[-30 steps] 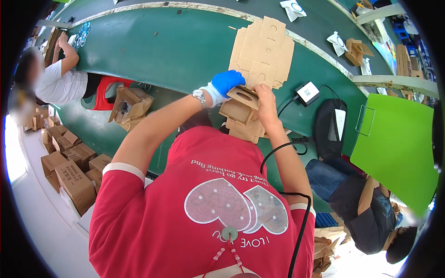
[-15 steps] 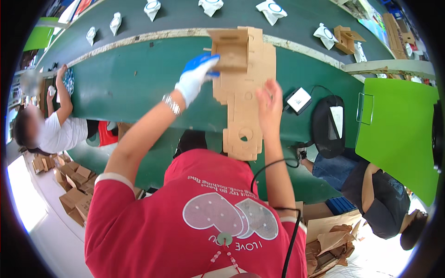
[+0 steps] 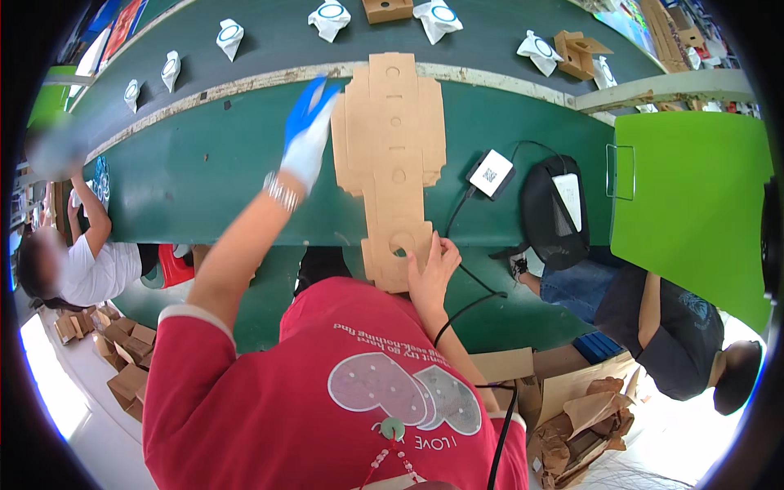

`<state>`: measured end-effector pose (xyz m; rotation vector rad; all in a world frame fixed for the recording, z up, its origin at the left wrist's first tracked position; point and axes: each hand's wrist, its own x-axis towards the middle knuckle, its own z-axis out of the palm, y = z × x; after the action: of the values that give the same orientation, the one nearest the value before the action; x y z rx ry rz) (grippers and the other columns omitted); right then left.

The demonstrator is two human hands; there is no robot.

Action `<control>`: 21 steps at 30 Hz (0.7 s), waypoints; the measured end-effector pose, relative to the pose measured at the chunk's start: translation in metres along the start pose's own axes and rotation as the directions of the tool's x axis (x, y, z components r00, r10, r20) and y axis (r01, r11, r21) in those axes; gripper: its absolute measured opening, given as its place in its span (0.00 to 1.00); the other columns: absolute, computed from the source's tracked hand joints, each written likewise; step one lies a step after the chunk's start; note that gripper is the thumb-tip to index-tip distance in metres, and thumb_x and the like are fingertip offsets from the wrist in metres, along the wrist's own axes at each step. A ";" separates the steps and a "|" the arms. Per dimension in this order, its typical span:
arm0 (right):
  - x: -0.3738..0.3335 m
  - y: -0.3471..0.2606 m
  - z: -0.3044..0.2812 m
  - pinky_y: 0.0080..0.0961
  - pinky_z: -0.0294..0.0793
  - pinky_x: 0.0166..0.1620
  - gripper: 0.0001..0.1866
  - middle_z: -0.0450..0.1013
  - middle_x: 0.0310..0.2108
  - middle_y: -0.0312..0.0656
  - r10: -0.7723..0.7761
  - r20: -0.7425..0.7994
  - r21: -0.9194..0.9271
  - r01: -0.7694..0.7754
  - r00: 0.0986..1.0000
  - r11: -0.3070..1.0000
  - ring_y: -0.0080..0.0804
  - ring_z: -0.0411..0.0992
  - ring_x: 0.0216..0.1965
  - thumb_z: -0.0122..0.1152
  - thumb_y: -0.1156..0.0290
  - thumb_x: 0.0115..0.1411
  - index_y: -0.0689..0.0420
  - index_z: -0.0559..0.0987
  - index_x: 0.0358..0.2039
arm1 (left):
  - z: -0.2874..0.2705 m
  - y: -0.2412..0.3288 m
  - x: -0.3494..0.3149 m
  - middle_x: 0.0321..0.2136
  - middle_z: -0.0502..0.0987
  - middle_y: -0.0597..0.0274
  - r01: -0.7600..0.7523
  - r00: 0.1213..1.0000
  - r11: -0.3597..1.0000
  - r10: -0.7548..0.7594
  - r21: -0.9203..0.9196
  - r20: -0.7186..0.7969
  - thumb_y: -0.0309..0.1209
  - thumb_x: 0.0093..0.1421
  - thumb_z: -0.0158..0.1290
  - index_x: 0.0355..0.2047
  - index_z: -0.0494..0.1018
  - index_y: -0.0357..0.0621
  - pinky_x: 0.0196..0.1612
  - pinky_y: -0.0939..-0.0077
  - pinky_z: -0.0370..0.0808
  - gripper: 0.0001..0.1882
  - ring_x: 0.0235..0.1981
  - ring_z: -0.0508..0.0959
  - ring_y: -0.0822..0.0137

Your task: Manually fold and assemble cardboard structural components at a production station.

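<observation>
Fingers of the bare right hand (image 3: 430,273) pinch the near end of a flat, die-cut brown cardboard box blank (image 3: 394,163), which lies unfolded across the dark green work table (image 3: 204,171). Farther out, the left hand (image 3: 306,135), in a blue-and-white glove, rests spread and unclenched at the blank's left edge. Beside the blank sits a small white square device (image 3: 490,173) with a black cable. Beyond, white pouches (image 3: 330,18) ride the grey conveyor belt (image 3: 278,37).
</observation>
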<state>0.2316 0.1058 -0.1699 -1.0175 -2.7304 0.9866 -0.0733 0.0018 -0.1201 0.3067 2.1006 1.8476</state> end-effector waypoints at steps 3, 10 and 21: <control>0.004 0.009 0.002 0.45 0.58 0.58 0.36 0.57 0.54 0.56 -0.105 0.075 0.039 0.103 0.992 0.994 0.52 0.57 0.53 0.64 0.69 0.57 0.69 0.62 0.63 | -0.007 -0.037 -0.136 0.65 0.63 0.60 0.556 0.772 0.761 -0.622 -0.335 -0.130 0.41 0.67 0.52 0.64 0.64 0.46 0.66 0.64 0.59 0.28 0.65 0.62 0.66; -0.004 0.014 0.017 0.47 0.56 0.61 0.41 0.57 0.55 0.60 -0.246 0.099 0.094 0.237 0.964 0.967 0.56 0.57 0.55 0.63 0.67 0.58 0.71 0.55 0.66 | 0.044 -0.071 -0.242 0.65 0.63 0.57 -0.292 0.945 0.755 0.133 0.587 0.299 0.33 0.71 0.45 0.63 0.65 0.42 0.69 0.66 0.57 0.22 0.66 0.63 0.66; 0.017 0.008 -0.005 0.30 0.67 0.55 0.17 0.70 0.48 0.48 0.006 0.428 0.654 -0.314 0.904 0.688 0.35 0.69 0.51 0.50 0.77 0.58 0.65 0.66 0.48 | 0.054 -0.014 -0.218 0.53 0.74 0.60 0.465 0.884 0.878 -0.467 -0.113 0.014 0.42 0.66 0.53 0.57 0.70 0.40 0.60 0.75 0.65 0.25 0.56 0.71 0.69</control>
<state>0.2239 0.1231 -0.1735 -0.9700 -2.1070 2.2643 0.1490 -0.0305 -0.1177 -0.2282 1.8551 1.6628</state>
